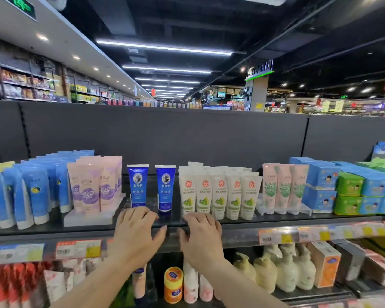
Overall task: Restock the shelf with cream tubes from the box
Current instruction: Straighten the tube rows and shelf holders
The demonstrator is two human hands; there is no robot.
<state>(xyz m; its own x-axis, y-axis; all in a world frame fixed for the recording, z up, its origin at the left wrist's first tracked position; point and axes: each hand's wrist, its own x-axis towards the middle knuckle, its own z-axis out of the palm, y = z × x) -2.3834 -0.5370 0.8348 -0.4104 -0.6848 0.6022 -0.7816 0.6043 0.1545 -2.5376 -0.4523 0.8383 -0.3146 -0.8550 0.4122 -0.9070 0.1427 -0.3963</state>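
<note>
While both hands sit at the shelf's front lip, the lines below give what shows.
Left hand: left hand [136, 227] lies palm down with fingers spread and loosely bent, fingertips just in front of the left blue tube's cap — holding nothing.
Right hand: right hand [201, 233] lies palm down on the shelf edge [238, 227], fingers spread and relaxed, nothing held.
Blue cream tubes: two blue cream tubes [165, 190] stand side by side in the gap between the pink-purple tubes [91, 187] and the white tubes [220, 194].
Axis: each blue tube's long axis is vertical — cap down on the shelf, flat crimped end up, label facing forward.
Spacing: the two blue tubes stand apart, not touching.
Box: not visible.
Lower shelf: an orange jar [173, 283] and cream pump bottles [285, 270] stand below.
Price strip: price tags [78, 250] run along the shelf front.
</note>
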